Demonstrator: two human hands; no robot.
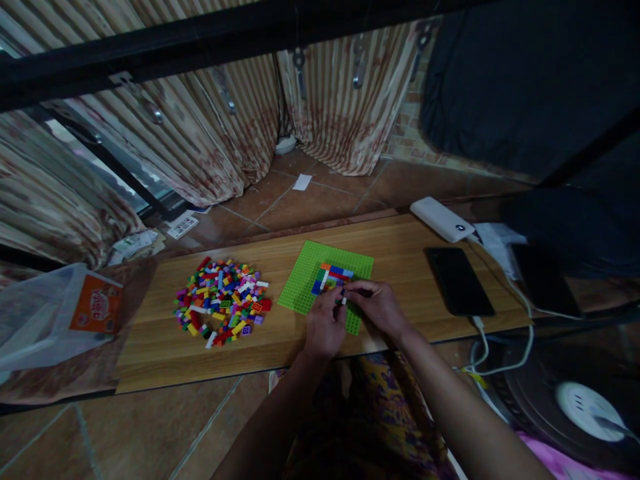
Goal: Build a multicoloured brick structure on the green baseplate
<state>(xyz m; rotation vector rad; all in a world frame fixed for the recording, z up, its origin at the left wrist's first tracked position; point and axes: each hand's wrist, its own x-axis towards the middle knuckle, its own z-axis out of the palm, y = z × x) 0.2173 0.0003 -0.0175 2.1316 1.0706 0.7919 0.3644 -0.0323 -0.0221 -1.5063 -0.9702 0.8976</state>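
Observation:
A green baseplate (297, 283) lies on the wooden board, turned at an angle. Toy bricks (341, 273) in blue, red, white, green and orange are joined in a low block on its middle. My left hand (325, 325) is over the plate's near edge, fingers curled in against the block. From the right, my right hand (379, 308) reaches in with its fingers pinched together. The fingertips of both hands meet at the near side of the block, where a small dark and white bit shows. The fingers hide most of it.
Left on the wooden board (145, 353) is a pile of loose toy bricks (225, 303). A clear plastic box (45, 313) stands beyond the board's left end. To the right lie a phone (459, 280), a white power bank (440, 219) and white cables (525, 307).

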